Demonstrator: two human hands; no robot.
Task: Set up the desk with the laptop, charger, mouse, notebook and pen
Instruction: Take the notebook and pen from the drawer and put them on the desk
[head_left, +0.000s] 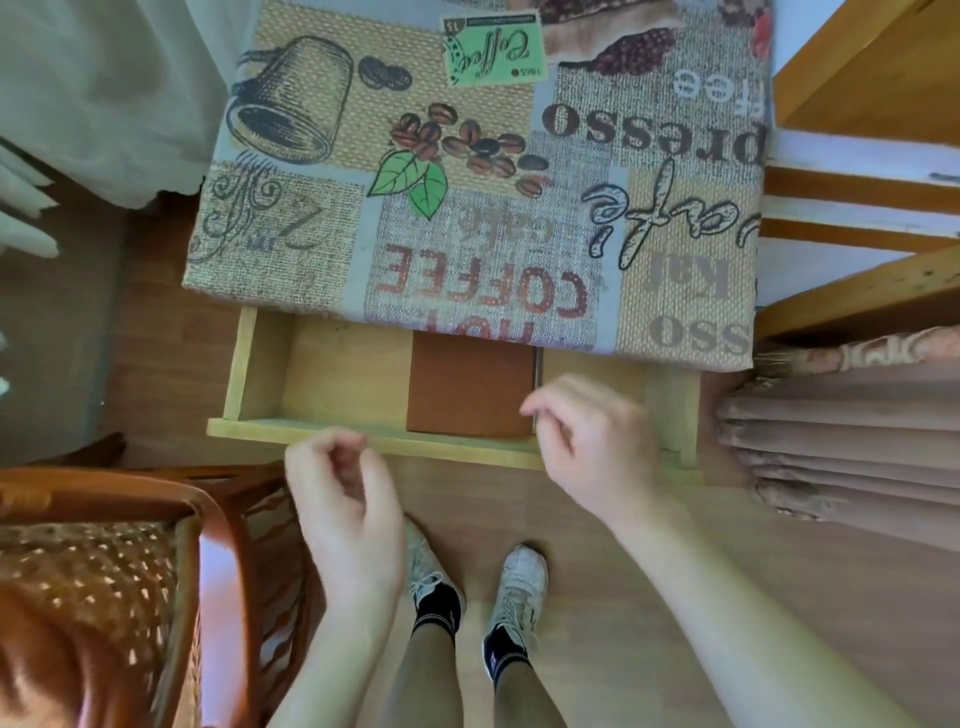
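Brown notebook (470, 392) lying flat on the floor of an open wooden drawer (322, 387), centre of the frame, a little right of the drawer's middle. Long axis running up and down the frame, from the drawer's front rail back under the desk edge; far end hidden beneath the overhanging tablecloth (483, 171). Dark spine or thin dark strip along its right edge, possibly a pen, too blurred to tell.

Right hand (592, 441) just right of the notebook, hovering over the drawer's right half, fingers loosely curled with thumb and forefinger tips close to the notebook's right edge; empty, contact with the cover not clear because of motion blur. Left hand (343, 499) lower and to the left, in front of the drawer's front rail, apart from the notebook, fingers curled in a loose half-fist, holding nothing.

Drawer pulled out toward the bottom of the frame, pale wood, otherwise bare on its left side. Above it, desk covered by a coffee-themed cloth printed with beans, a cup, and words such as "COFFEE" and "Cafe", upside down from this viewpoint.

Lower centre: two feet in white sneakers (519, 587) and dark socks on a wooden floor. Lower left: wicker chair (104, 587) with a reddish wooden frame. Right side: pleated brownish curtain (852, 447) and wooden shelving (862, 78) above it. Upper left: pale sheer fabric (98, 88).
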